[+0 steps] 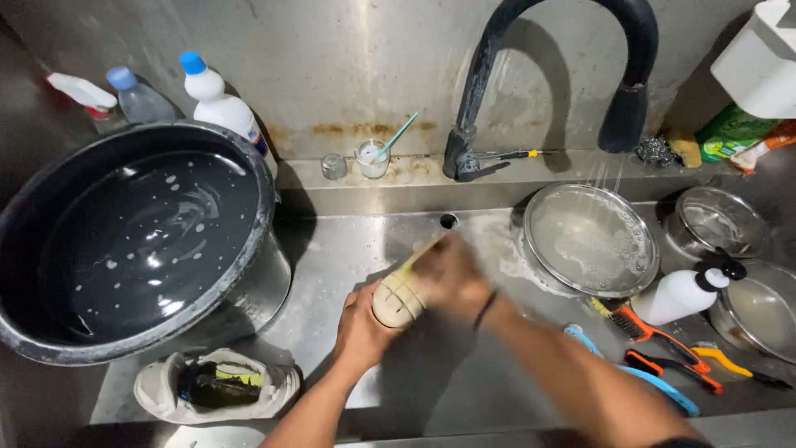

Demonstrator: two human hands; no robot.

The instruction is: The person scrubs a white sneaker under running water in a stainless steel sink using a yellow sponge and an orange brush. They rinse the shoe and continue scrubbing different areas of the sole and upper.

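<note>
Upper left of frame: large round plastic basin (124,241) showing black, flecked with white suds. Behind it, a white plastic bottle with a blue cap (217,101). Centre: cream-coloured shoe with a grooved sole (400,300) showing pale beige. Lower left: second off-white shoe (217,386) showing a dark inside with a yellow-green patch. Top centre: curved tap (572,75) showing matt black. Lower right: brushes with orange and black handles (663,347) lying beside a light-blue handle (655,386).

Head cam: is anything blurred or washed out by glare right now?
Head view: the right hand is smeared by motion blur; the left hand and the shoe it holds stay fairly sharp; glare streaks the steel back wall and glints on the black tub.
</note>
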